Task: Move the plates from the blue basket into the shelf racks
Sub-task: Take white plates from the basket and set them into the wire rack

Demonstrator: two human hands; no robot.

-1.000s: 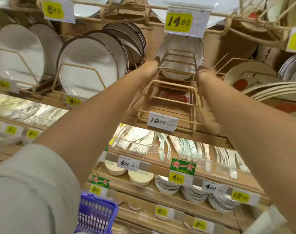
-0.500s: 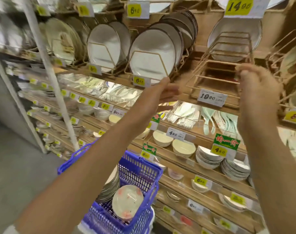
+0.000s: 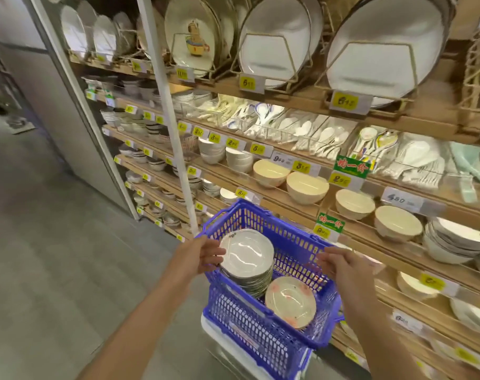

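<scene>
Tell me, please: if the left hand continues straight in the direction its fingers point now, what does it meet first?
Most likely the stack of white plates in the blue basket. The left hand has its fingers at the stack's left edge, pointing right; whether they already touch it is unclear.

Most yellow price tags on the shelf edges are too blurred to read. A white tag above the hands, up on a bowl shelf, reads "990". Another white tag, up and right of the right hand, reads "480". The green signs' red characters cannot be made out.
</scene>
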